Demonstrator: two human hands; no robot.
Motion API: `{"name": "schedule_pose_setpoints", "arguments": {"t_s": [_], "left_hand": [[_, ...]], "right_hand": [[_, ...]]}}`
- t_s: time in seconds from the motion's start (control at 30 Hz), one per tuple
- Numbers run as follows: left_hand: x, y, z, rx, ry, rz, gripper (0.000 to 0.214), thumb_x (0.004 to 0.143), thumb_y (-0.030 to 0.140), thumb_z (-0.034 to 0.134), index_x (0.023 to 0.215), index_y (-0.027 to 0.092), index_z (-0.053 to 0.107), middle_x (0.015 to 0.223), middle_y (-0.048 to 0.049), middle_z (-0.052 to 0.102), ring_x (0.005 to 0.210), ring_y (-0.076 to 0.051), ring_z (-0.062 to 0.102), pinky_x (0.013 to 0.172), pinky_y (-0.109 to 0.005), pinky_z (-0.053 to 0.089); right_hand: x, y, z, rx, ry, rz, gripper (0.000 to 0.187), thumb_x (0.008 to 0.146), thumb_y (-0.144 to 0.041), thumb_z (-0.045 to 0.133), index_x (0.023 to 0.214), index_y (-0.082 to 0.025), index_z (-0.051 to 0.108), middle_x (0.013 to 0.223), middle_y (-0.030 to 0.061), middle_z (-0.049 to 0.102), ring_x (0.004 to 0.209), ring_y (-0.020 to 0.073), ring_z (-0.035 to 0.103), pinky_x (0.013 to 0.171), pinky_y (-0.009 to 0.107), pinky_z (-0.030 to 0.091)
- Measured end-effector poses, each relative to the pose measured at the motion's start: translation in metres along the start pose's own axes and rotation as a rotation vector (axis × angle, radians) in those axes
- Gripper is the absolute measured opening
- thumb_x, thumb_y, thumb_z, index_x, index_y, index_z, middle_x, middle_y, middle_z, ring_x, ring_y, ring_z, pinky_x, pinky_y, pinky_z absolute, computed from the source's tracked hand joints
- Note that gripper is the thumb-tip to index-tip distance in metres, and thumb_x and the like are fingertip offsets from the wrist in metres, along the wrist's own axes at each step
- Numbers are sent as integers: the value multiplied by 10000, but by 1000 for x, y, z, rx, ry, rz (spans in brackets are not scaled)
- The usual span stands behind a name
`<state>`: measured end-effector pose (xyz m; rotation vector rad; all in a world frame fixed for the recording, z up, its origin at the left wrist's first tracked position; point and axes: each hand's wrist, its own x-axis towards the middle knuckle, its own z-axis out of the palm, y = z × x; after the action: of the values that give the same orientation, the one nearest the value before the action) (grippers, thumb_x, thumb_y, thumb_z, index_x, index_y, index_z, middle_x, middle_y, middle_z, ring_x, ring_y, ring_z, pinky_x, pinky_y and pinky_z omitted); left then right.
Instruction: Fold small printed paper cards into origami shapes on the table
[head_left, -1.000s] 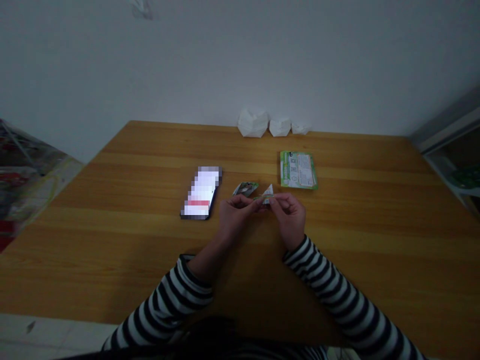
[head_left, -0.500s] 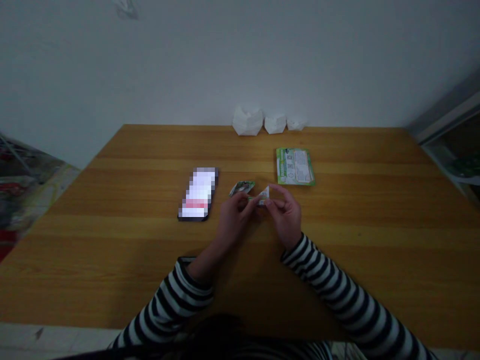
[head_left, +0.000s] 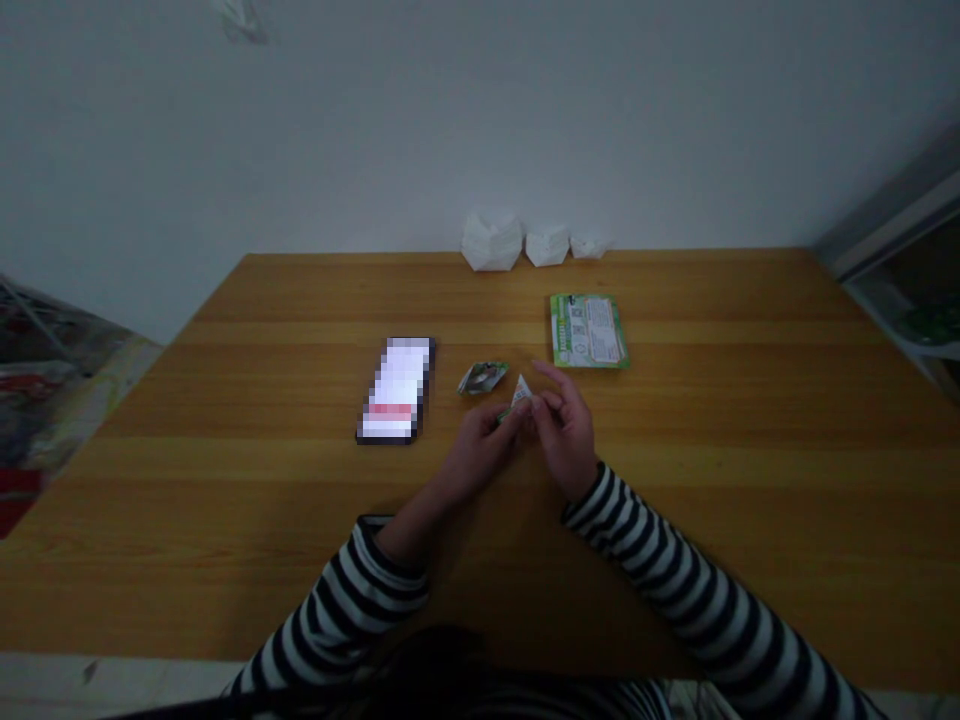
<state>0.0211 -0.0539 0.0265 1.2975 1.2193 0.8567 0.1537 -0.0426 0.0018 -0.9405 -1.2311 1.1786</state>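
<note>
Over the middle of the wooden table, a small folded piece of printed paper (head_left: pixel 521 391), white and green with a pointed top, is pinched between both hands. My left hand (head_left: pixel 484 440) is closed on its lower left part, thumb on top. From the other side my right hand (head_left: pixel 566 430) pinches it between thumb and fingers, with the index finger raised. Just beyond my left hand lies a folded green and dark printed paper piece (head_left: pixel 483 377). The fingers hide much of the held paper.
To the left lies a phone (head_left: pixel 397 390) with a lit screen. A flat green and white printed packet (head_left: pixel 589 331) rests at the back right. Three white folded paper shapes (head_left: pixel 491 243) stand along the wall at the rear edge of the table (head_left: pixel 300 300).
The held paper has turned so that its point stands more upright. My left hand has shifted slightly toward me and right, leaving the other folded piece in fuller view.
</note>
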Motion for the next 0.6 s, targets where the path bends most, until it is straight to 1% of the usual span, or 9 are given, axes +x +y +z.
{"name": "schedule_pose_setpoints", "arguments": {"t_s": [0.07,0.2,0.3,0.4,0.43,0.5,0.53,0.57,0.6], "left_hand": [[0,-2,1,-37,7,-4,535,913,606,514,602,173,469,476,61,381,438,-66,316,427,-212,208],[0,-8,2,-128,-2,-12,539,895,640,518,619,181,458,438,73,382,394,-58,312,405,-198,213],[0,-10,2,-223,-93,-59,514,908,651,478,680,190,489,374,80,414,302,-63,313,357,-187,222],[1,-11,1,-312,-216,-107,533,893,695,454,764,186,543,398,38,538,284,-98,418,344,-199,299],[2,-11,0,-330,-244,-110,585,885,734,416,769,180,562,419,16,569,308,-114,469,364,-211,349],[3,-10,-1,-327,-263,-102,741,867,813,269,751,164,606,462,-30,609,386,-147,560,443,-250,446],[4,-10,-1,-304,-238,-91,803,865,825,204,735,155,628,489,-50,625,435,-160,596,496,-267,481],[4,-9,-1,-268,-207,-84,830,872,819,183,719,147,646,516,-63,639,481,-168,620,543,-279,499],[3,-9,-1,-222,-170,-80,814,887,800,217,707,141,660,539,-69,649,512,-168,628,569,-280,499]], "right_hand": [[0,-1,0,27,-24,12,401,963,-398,564,1332,-257,499,699,-32,576,563,138,499,518,265,444],[1,-4,1,100,-76,39,409,962,-393,569,1339,-265,475,691,-36,575,557,138,513,519,268,453],[2,-5,-1,106,-81,32,403,957,-382,581,1319,-247,470,664,-44,584,558,134,538,537,265,461],[5,-5,-6,146,-116,49,408,947,-391,594,1300,-242,452,607,-76,552,488,115,508,497,246,437],[6,-5,-8,163,-151,63,420,943,-398,600,1300,-244,441,599,-85,541,465,108,492,480,239,425],[9,-4,-15,184,-254,99,447,940,-417,602,1311,-250,419,597,-96,526,433,98,468,450,227,400],[11,-4,-18,187,-317,118,450,944,-429,593,1317,-255,412,597,-99,518,425,97,466,439,223,391],[13,-4,-22,185,-381,138,444,951,-437,579,1322,-258,412,601,-98,520,425,100,477,437,223,392],[15,-4,-26,177,-444,155,437,958,-442,567,1325,-258,416,617,-91,537,442,105,503,449,225,405]]}}
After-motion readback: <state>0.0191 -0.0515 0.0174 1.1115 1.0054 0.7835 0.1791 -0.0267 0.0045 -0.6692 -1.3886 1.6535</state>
